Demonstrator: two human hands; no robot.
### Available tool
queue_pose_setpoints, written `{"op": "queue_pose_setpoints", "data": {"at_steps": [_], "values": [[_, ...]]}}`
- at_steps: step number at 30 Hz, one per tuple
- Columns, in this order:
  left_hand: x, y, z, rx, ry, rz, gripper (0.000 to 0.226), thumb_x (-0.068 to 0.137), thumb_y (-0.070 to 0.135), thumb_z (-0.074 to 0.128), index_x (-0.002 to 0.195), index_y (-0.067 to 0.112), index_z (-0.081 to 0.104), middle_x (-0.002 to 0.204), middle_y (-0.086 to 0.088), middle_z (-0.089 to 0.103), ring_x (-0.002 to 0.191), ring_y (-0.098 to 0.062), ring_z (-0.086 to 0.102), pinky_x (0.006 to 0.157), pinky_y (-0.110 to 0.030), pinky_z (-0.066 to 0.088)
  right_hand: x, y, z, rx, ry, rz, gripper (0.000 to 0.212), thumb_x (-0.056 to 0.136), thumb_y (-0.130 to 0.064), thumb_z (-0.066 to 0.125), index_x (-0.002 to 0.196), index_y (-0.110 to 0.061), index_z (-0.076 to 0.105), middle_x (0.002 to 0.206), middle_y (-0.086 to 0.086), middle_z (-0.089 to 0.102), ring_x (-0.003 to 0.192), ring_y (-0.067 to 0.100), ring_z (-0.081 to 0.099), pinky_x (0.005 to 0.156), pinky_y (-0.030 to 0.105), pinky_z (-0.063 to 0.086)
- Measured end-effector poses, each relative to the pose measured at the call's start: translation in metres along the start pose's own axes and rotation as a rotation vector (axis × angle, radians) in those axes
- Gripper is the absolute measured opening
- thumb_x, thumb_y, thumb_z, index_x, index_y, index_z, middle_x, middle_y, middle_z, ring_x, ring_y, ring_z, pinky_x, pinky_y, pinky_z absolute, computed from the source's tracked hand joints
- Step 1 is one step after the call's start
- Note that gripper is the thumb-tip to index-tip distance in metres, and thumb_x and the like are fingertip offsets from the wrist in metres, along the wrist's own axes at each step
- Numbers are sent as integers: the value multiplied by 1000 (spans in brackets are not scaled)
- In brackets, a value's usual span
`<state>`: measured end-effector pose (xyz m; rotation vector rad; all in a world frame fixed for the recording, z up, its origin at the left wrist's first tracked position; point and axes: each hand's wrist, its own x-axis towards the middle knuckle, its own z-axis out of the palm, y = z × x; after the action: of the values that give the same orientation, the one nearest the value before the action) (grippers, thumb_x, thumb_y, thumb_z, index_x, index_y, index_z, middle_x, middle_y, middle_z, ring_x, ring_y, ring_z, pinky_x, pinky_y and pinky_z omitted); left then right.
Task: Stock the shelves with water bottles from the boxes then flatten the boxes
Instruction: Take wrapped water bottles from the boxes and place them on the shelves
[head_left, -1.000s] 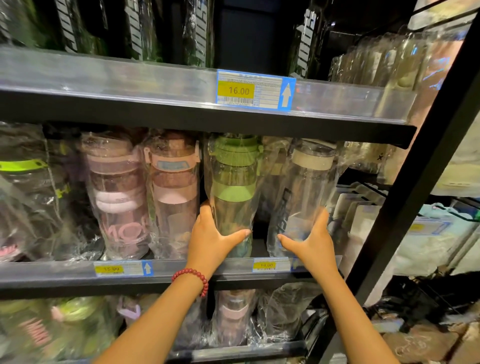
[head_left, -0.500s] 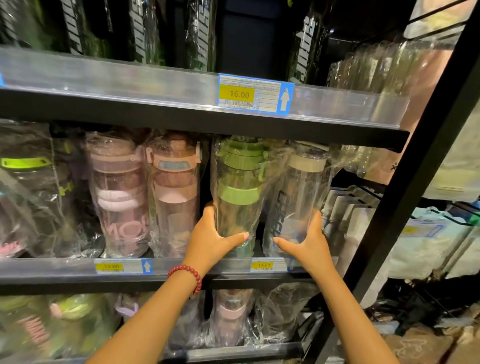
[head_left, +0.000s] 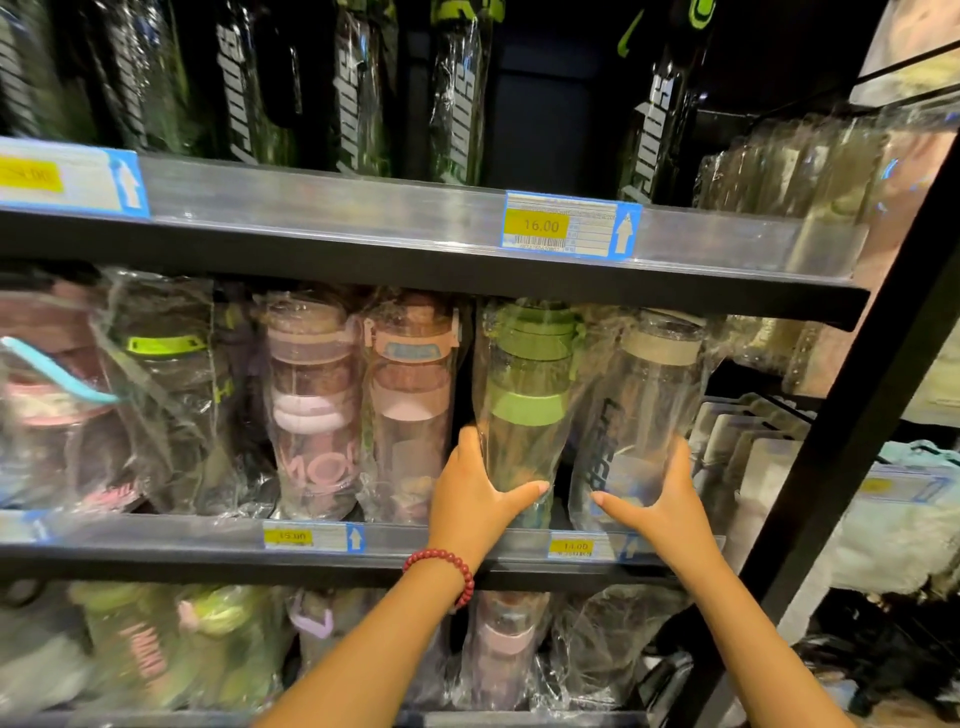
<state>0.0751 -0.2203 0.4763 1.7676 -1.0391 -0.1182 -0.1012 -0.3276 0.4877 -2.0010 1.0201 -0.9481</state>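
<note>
On the middle shelf (head_left: 208, 540) stand plastic-wrapped water bottles. My left hand (head_left: 475, 499), with a red bead bracelet on its wrist, grips the lower part of a green-lidded bottle (head_left: 524, 410), thumb across its front. My right hand (head_left: 660, 499) grips the base of a clear bottle with a beige lid (head_left: 644, 410) just to the right. Both bottles stand upright at the shelf's right end. Two pink bottles (head_left: 410, 415) stand to the left of the green one.
The upper shelf (head_left: 363, 208) holds tall dark bottles with green caps (head_left: 457, 93). More wrapped bottles fill the lower shelf (head_left: 208, 644). A black upright post (head_left: 852, 457) borders the shelves on the right, with white packaged goods (head_left: 753, 467) beyond it.
The clear beige-lidded bottle has come closer to the green one and stands straighter. My view has shifted to the left and slightly up. Both hands keep their grips.
</note>
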Motion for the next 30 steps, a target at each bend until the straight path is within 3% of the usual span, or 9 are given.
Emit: {"op": "queue_pose_setpoints", "data": {"at_steps": [6, 10, 12, 15, 19, 22, 24, 26, 30], "values": [[-28, -7, -27, 11, -51, 54, 98, 67, 52, 77, 146, 25, 26, 145, 9, 38, 131, -8, 40, 107, -26, 36, -16, -6, 1, 81, 182, -82, 105, 72, -19, 81, 151, -19, 12, 155, 2, 23, 140, 20, 26, 112, 37, 28], [-60, -21, -62, -107, 203, 191, 53, 68, 56, 68, 116, 44, 49, 116, 20, 61, 109, 3, 56, 94, -23, 47, -34, -9, 13, 166, 338, -105, 89, 74, -12, 79, 146, -18, 26, 146, 4, 36, 134, 19, 37, 111, 38, 32], [-63, -31, -81, -144, 349, 184, 41, 70, 53, 65, 107, 40, 55, 107, 21, 62, 101, 0, 59, 88, -25, 49, -43, -15, 23, 156, 444, -121, 81, 76, -11, 77, 143, -16, 32, 142, 4, 40, 130, 20, 41, 109, 35, 34], [-56, -43, -110, -133, 543, 183, 42, 73, 48, 62, 109, 27, 58, 107, 11, 61, 99, -9, 59, 88, -32, 49, -56, -31, 43, 97, 562, -270, 69, 77, -9, 77, 136, -9, 40, 133, 9, 45, 123, 26, 45, 101, 22, 37], [-46, -60, -141, -75, 613, 179, 51, 74, 43, 66, 118, 21, 53, 118, 10, 52, 110, -13, 52, 94, -35, 47, -67, -63, 82, 77, 475, -521, 60, 80, -29, 65, 131, -4, 45, 129, -1, 45, 121, 25, 47, 103, 34, 39], [-39, -70, -152, -12, 499, 98, 64, 76, 36, 76, 130, 19, 46, 128, 7, 46, 121, -13, 45, 102, -34, 41, -71, -90, 114, 84, 366, -612, 57, 80, -30, 61, 130, -7, 45, 127, -5, 44, 120, 17, 46, 104, 28, 37], [-35, -73, -155, 48, 405, 54, 75, 77, 35, 74, 140, 18, 37, 140, 4, 39, 129, -13, 38, 106, -28, 33, -70, -103, 135, 68, 279, -604, 58, 80, -33, 59, 132, -12, 42, 128, -5, 43, 122, 14, 43, 106, 21, 33], [-32, -72, -156, 60, 314, 38, 84, 78, 37, 73, 146, 22, 26, 142, 13, 30, 130, -4, 31, 103, -20, 28, -68, -110, 151, 64, 207, -565, 60, 80, -37, 57, 134, -18, 38, 130, -6, 40, 125, 12, 40, 107, 14, 28], [-35, -73, -165, 3, 338, 80, 74, 78, 41, 73, 140, 31, 33, 134, 20, 36, 121, 6, 38, 98, -18, 36, -74, -117, 176, 101, 93, -503, 59, 80, -43, 56, 134, -30, 36, 131, -16, 38, 127, 8, 39, 104, 22, 32]]}}
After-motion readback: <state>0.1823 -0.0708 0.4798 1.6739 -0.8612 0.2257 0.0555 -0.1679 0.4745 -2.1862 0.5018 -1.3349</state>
